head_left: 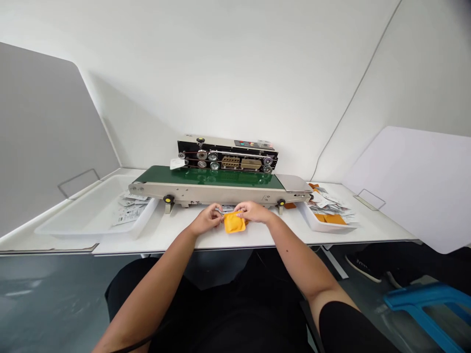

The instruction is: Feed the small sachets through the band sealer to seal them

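Observation:
An orange packet (234, 223) is held just above the white table, in front of the sealing machine. My right hand (253, 212) pinches its upper right edge. At its upper left, my left hand (208, 219) has thumb and fingers pressed together close to the packet's corner; what lies between them is too small to make out. Behind the hands runs the green conveyor belt (217, 177), with a white packet (177, 163) at the left end of the sealing unit (228, 158).
On the left stands a white tray (88, 233) holding several printed packets. A second white tray (312, 220) on the right carries white and orange packets. White panels rise at both sides. A blue stool (423, 296) and a person's shoe (362, 267) are at lower right.

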Demonstrator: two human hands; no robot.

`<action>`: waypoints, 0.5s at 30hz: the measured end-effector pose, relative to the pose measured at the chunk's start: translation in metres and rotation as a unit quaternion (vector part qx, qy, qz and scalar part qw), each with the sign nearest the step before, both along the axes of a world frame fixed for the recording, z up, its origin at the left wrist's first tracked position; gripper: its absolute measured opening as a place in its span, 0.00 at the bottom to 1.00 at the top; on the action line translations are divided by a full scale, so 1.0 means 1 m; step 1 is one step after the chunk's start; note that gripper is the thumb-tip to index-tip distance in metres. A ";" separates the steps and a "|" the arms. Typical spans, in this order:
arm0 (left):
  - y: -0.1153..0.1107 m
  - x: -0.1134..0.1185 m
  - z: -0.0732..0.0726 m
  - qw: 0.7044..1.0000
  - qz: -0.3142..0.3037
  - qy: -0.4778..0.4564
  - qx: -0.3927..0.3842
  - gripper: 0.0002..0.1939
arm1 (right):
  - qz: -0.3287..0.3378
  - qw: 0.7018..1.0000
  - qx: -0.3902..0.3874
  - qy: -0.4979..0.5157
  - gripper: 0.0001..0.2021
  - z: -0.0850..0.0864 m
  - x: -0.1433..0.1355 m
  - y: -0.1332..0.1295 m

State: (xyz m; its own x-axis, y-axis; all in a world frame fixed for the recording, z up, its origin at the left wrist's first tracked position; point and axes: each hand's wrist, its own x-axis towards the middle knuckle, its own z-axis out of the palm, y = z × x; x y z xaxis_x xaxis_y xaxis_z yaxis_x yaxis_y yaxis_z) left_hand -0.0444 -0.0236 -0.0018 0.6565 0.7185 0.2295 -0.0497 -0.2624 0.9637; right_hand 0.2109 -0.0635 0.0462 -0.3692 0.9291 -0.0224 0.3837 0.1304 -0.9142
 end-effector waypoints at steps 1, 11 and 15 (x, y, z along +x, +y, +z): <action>0.000 0.000 0.000 1.000 0.009 -0.009 0.003 0.23 | -0.019 1.000 0.009 0.009 0.14 0.011 0.011 0.003; 0.000 -0.001 0.001 0.998 0.054 -0.006 0.042 0.21 | -0.548 0.778 0.160 0.265 0.13 0.079 0.152 0.069; 0.002 -0.001 -0.002 0.997 0.053 -0.004 0.055 0.20 | -0.545 0.791 0.114 0.254 0.10 0.075 0.163 0.080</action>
State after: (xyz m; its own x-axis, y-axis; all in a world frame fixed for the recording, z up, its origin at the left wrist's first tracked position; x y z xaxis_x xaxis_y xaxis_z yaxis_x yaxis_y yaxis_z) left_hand -0.0455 -0.0219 -0.0037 0.5761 0.7538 0.3160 -0.0243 -0.3706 0.9285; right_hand 0.3740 0.0169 0.1212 0.7457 0.6608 0.0859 -0.0277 0.1595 -0.9868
